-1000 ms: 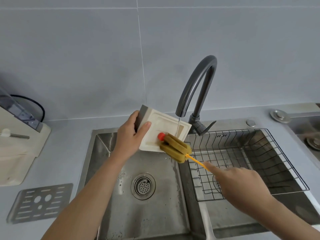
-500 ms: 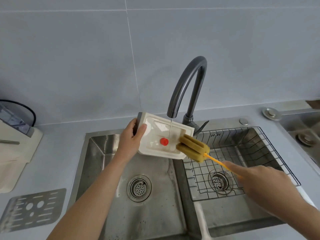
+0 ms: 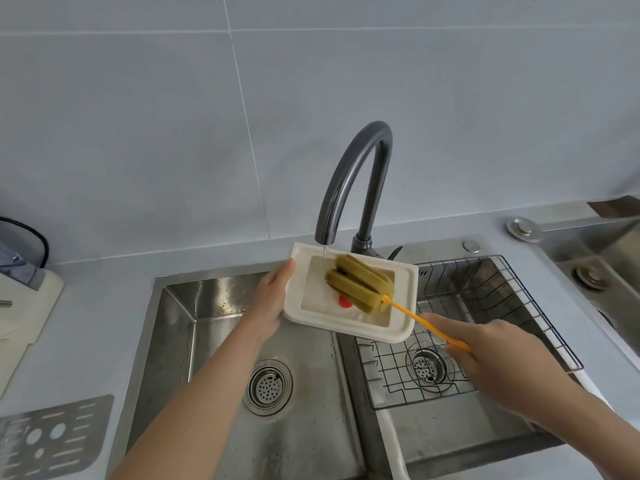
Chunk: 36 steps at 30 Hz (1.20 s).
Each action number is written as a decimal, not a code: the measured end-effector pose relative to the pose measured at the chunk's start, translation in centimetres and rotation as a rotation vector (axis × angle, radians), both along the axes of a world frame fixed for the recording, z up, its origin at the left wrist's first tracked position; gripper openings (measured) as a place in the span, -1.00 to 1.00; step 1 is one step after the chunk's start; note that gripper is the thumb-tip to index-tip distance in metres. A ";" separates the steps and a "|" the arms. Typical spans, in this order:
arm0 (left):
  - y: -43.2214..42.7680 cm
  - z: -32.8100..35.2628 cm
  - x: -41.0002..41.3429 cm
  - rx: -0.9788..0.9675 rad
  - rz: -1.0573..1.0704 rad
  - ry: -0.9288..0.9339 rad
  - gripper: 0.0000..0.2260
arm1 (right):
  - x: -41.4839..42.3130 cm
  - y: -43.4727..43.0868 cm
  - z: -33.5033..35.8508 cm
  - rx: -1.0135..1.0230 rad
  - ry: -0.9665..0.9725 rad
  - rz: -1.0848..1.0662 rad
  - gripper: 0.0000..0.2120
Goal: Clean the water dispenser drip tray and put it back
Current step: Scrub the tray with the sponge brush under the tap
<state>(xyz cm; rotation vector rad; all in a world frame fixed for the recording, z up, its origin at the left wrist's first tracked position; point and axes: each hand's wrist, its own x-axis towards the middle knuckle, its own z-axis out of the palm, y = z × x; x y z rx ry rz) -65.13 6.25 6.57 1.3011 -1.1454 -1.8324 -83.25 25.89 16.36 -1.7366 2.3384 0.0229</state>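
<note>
My left hand (image 3: 268, 299) grips the left edge of the cream drip tray (image 3: 401, 317), holding it nearly flat over the sink under the faucet spout (image 3: 349, 181). A thin stream of water falls into the tray. A small red float (image 3: 344, 301) shows in the tray's hollow. My right hand (image 3: 485, 355) holds the orange handle of a yellow sponge brush (image 3: 360, 282), whose sponge head lies inside the tray.
A double steel sink (image 3: 207, 327) lies below, with a drain on the left and a wire rack (image 3: 485, 306) in the right basin. The tray's metal grille (image 3: 52, 441) lies on the counter at the lower left. The water dispenser's base (image 3: 24, 306) stands at the left edge.
The tray has tipped from a steep tilt to nearly flat with its hollow facing up. The sponge head has moved from the tray's right edge into its middle.
</note>
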 end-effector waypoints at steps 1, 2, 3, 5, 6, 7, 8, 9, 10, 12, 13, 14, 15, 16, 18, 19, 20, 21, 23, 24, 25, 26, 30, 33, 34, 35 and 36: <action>0.2 -0.2 -0.2 0.026 -0.010 0.018 -0.80 | 0.2 0.0 -0.2 -0.002 0.030 0.003 -0.55; 0.4 -0.3 -0.2 0.049 -0.014 0.033 -0.78 | 0.4 -0.1 -0.5 0.002 0.065 0.006 -0.55; 0.7 -0.5 -0.3 0.064 -0.018 0.036 -0.77 | 0.5 -0.1 -0.7 0.007 0.102 0.011 -0.54; 1.1 -1.0 -0.4 0.098 -0.041 0.044 -0.74 | 0.6 -0.2 -1.2 0.031 0.160 0.015 -0.52; 1.2 -1.2 -0.5 0.113 -0.062 0.059 -0.73 | 0.7 -0.3 -1.3 0.041 0.181 0.018 -0.50; 1.4 -1.2 -0.7 0.123 -0.081 0.074 -0.74 | 0.7 -0.4 -1.5 0.057 0.199 0.028 -0.47; 1.6 -1.2 -0.9 0.133 -0.098 0.095 -0.76 | 0.8 -0.5 -1.5 0.073 0.204 0.035 -0.45; 1.6 -1.2 -1.1 0.136 -0.115 0.110 -0.77 | 1.0 -0.7 -1.5 0.080 0.200 0.042 -0.44; 1.7 -1.1 -1.4 0.139 -0.131 0.128 -0.77 | 1.2 -0.8 -1.5 0.083 0.190 0.050 -0.43; 1.6 -0.7 -1.9 0.126 -0.143 0.142 -0.75 | 1.4 -1.0 -1.4 0.079 0.168 0.070 -0.43; 1.6 -0.5 -2.1 0.111 -0.143 0.142 -0.74 | 1.4 -1.1 -1.4 0.076 0.163 0.079 -0.43; 1.5 -0.4 -2.2 0.095 -0.134 0.138 -0.73 | 1.4 -1.1 -1.3 0.076 0.163 0.089 -0.44; 1.3 -0.2 -2.3 0.074 -0.119 0.127 -0.74 | 1.3 -1.1 -1.2 0.082 0.168 0.102 -0.44; 1.2 -0.2 -2.3 0.053 -0.102 0.121 -0.76 | 1.4 -1.1 -1.0 0.092 0.163 0.115 -0.44; 0.9 -0.1 -2.1 0.026 -0.065 0.121 -0.79 | 1.6 -0.9 -0.8 0.116 0.172 0.172 -0.42; 0.7 -0.1 -2.0 0.015 -0.051 0.119 -0.78 | 1.8 -0.9 -0.7 0.124 0.161 0.191 -0.41; 0.7 0.0 -1.9 0.001 -0.041 0.118 -0.78 | 2.0 -0.8 -0.7 0.134 0.154 0.200 -0.40; 0.6 0.1 -1.7 -0.017 -0.029 0.110 -0.78 | 2.1 -0.8 -0.9 0.120 0.165 0.214 -0.37; 0.6 0.3 -1.5 -0.057 0.003 0.098 -0.80 | 2.1 -0.7 -1.3 0.078 0.211 0.253 -0.26; 0.5 0.4 -1.4 -0.075 0.021 0.100 -0.80 | 2.2 -0.7 -1.1 0.089 0.271 0.265 -0.21; 0.5 0.5 -1.3 -0.090 0.036 0.102 -0.81 | 2.2 -0.7 -1.2 0.028 0.288 0.286 -0.19; 0.4 0.6 -1.1 -0.106 0.050 0.100 -0.80 | 1.9 -0.5 -1.8 -0.030 0.279 0.313 -0.17; 0.1 1.0 -0.3 -0.142 0.087 0.067 -0.79 | 0.7 0.0 -1.5 -0.085 0.284 0.376 -0.15; -0.4 1.1 0.3 -0.148 0.113 0.037 -0.80 | -0.2 0.0 -0.9 -0.059 0.285 0.340 -0.14; -0.5 1.0 0.5 -0.158 0.100 0.018 -0.81 | -0.5 -0.1 -0.7 -0.055 0.279 0.339 -0.13; -0.6 1.0 0.9 -0.167 0.082 -0.004 -0.82 | -0.6 -0.2 -0.4 -0.051 0.279 0.333 -0.13; -0.8 0.9 1.2 -0.170 0.072 -0.019 -0.83 | -0.6 -0.2 -0.2 -0.053 0.281 0.325 -0.13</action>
